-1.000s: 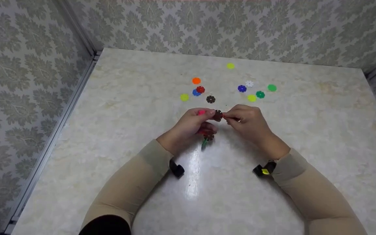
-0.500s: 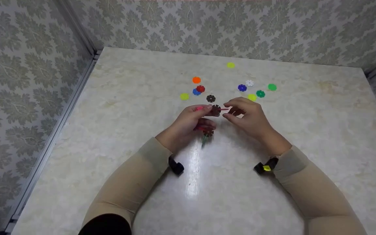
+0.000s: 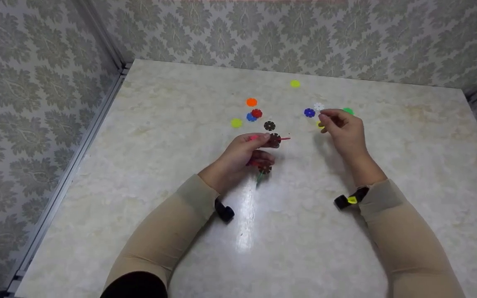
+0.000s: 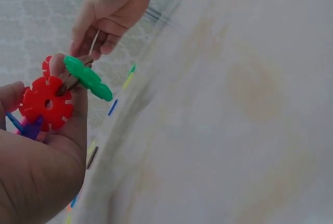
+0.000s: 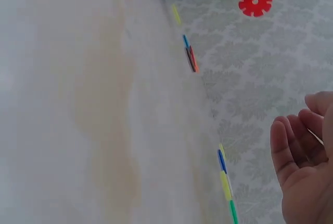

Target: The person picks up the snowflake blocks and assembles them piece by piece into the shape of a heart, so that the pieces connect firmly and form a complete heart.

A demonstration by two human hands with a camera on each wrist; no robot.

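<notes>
My left hand (image 3: 238,155) grips a chain of interlocking snowflake discs, thumb on top near a brown disc (image 3: 275,140). From that brown disc a red disc (image 3: 285,138), seen edge-on, sticks out to the right. Lower in the chain are another brown disc (image 3: 265,168) and a green disc (image 4: 88,78). The left wrist view also shows a notched red disc (image 4: 47,115) and a purple disc (image 4: 32,129) at the fingers. My right hand (image 3: 346,132) is raised over the table, fingers loosely bent, nothing visible in them, and overlaps a yellow disc (image 3: 319,124).
Loose discs lie on the pale table (image 3: 160,124): orange (image 3: 251,102), red (image 3: 256,113) over blue (image 3: 251,117), yellow (image 3: 236,123), brown (image 3: 269,126), another yellow (image 3: 295,84), dark blue (image 3: 309,112), white (image 3: 318,106) and green (image 3: 348,111). Patterned walls stand behind and left.
My right hand has let go of the red disc joined to the brown one and moved right and away, over the right-hand loose discs. My left hand has stayed nearly still.
</notes>
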